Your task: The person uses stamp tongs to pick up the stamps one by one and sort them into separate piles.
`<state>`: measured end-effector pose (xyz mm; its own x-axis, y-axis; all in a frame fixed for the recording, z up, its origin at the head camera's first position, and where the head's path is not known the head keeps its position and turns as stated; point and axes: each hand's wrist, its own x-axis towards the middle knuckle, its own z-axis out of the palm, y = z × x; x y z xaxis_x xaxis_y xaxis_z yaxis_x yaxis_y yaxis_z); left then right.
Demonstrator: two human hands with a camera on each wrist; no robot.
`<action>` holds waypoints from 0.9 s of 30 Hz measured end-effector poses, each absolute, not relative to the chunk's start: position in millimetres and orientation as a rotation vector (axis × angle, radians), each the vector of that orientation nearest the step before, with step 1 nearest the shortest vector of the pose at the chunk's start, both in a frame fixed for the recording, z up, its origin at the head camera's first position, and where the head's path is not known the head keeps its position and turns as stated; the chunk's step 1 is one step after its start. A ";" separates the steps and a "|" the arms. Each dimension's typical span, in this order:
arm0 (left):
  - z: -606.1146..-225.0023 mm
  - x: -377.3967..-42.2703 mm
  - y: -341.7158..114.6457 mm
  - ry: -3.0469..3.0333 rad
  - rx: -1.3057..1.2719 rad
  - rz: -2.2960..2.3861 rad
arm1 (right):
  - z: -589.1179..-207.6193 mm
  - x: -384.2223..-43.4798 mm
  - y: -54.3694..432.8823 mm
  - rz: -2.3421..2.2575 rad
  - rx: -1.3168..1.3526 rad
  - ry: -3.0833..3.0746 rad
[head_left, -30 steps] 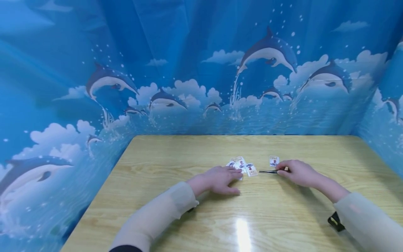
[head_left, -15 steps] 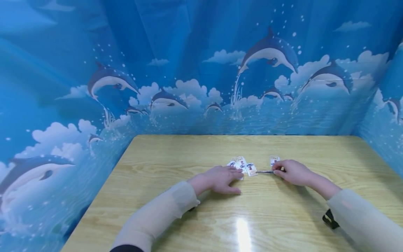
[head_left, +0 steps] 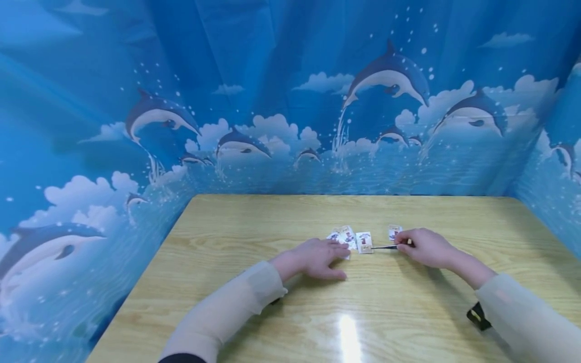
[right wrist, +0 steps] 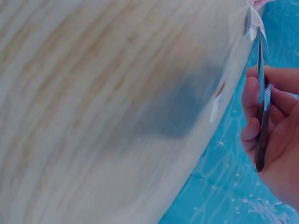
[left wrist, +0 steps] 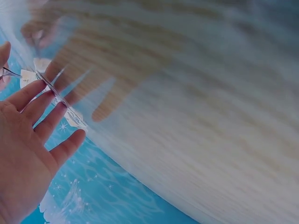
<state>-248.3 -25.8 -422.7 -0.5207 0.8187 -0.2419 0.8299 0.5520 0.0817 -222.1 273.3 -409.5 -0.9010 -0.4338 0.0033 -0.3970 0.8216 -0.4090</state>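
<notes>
My left hand (head_left: 320, 259) rests with its fingers spread on a small pile of printed picture cards (head_left: 345, 236), partly covering it. My right hand (head_left: 428, 248) pinches metal tweezers (right wrist: 262, 135) between thumb and fingers, their points toward the left. At the tweezer tips is a single small white card (head_left: 364, 243) with a coloured print, right beside the pile. In the right wrist view this card (right wrist: 256, 21) seems gripped at its edge and raised off the tabletop. Another card (head_left: 394, 231) lies just behind my right fingertips, apart from the pile.
The wood-grain table (head_left: 254, 217) has a bright light reflection near its front. A blue curtain (head_left: 281, 126) printed with dolphins stands behind the table and along its sides. A black strap (head_left: 478, 316) shows below the right sleeve.
The card at the tweezer tips has turned from tilted to nearly straight and shifted slightly right. My right hand first moved a little left, then slightly back right. My left hand stays in place.
</notes>
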 end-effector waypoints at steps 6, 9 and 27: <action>-419.1 -250.3 -29.9 2.529 1.367 0.056 | -399.1 -216.0 277.6 -0.626 -0.726 2.901; -415.3 -248.7 -33.3 2.542 1.376 0.090 | -397.1 -210.9 277.5 -0.628 -0.780 2.877; -418.5 -214.2 -52.9 2.464 1.523 0.036 | -403.9 -198.6 254.0 -0.607 -0.953 2.726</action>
